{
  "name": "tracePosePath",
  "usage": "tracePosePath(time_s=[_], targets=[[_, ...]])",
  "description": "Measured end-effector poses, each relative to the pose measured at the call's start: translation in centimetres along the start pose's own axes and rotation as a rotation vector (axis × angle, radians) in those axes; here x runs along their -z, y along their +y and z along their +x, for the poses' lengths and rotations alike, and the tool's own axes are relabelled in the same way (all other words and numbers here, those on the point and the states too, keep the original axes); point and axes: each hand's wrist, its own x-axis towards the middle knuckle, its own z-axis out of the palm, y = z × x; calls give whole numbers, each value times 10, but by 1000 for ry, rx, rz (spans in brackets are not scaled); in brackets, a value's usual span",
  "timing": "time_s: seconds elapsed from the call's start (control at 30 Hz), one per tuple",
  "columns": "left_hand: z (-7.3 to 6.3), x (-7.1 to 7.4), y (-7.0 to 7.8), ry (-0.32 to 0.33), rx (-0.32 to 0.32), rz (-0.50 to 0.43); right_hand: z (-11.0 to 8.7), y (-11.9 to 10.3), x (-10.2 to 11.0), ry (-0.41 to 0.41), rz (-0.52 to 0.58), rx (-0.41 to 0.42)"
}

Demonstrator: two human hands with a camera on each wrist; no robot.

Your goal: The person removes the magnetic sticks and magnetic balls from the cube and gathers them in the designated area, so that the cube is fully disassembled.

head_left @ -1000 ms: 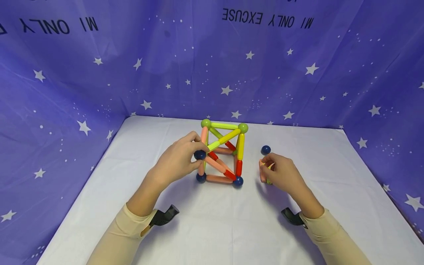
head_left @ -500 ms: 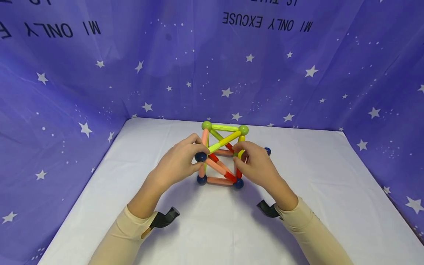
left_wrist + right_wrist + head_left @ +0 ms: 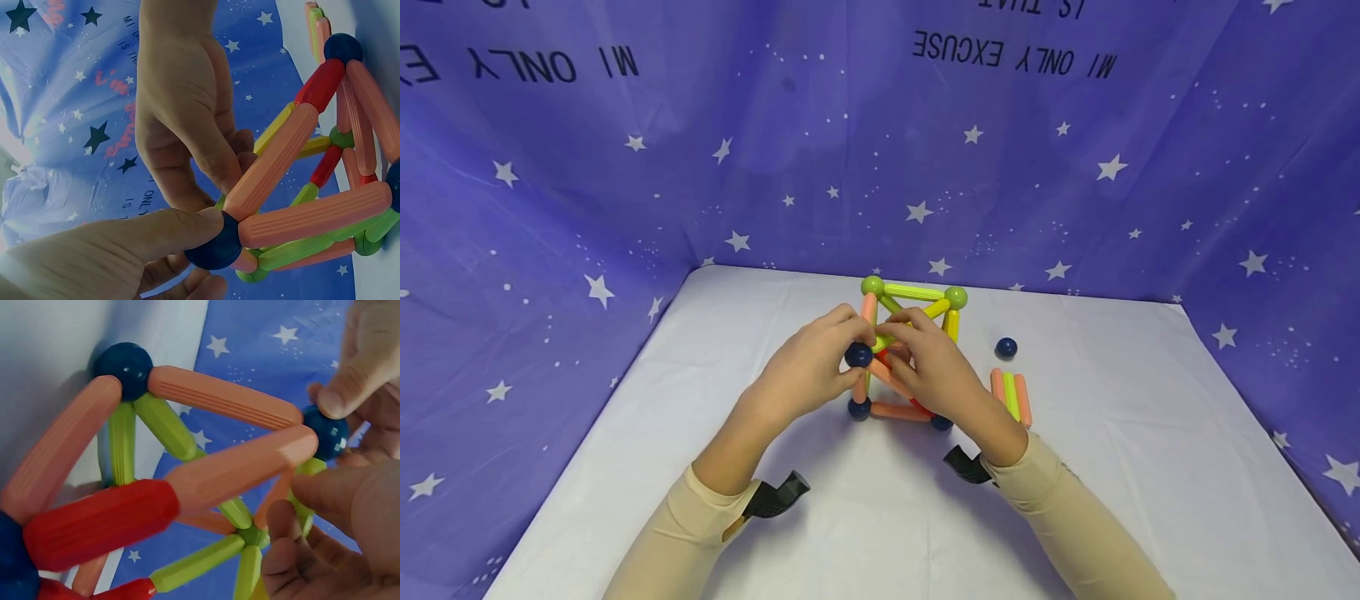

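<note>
A box-shaped frame of magnetic rods and balls (image 3: 910,292) stands on the table, in salmon, red, yellow and lime with navy and green balls. My left hand (image 3: 808,367) pinches the navy ball (image 3: 858,355) at its upper near-left corner. Thumb and fingers of my right hand (image 3: 936,367) close around a lime rod (image 3: 304,515) just beside that ball, as the right wrist view shows. A salmon rod (image 3: 272,162) runs from the ball to a red rod (image 3: 320,85). From above, my right hand hides part of the frame's near-right side.
Right of the frame, a loose navy ball (image 3: 1007,347) lies on the white table (image 3: 1120,433). Two salmon rods and a lime rod (image 3: 1012,396) lie side by side below it, partly behind my right forearm. A purple star-patterned cloth (image 3: 850,150) hangs behind.
My right hand has moved left from the loose rods, past the frame's right side, to the lime rod beside the held ball. My left hand has kept its hold on the navy ball.
</note>
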Motion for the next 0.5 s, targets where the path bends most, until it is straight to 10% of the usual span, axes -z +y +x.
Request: tracePosePath(time_s=[0.5], targets=[[0,0,1,33,-6,-34,7,-1,-3,-116,-94,-42]])
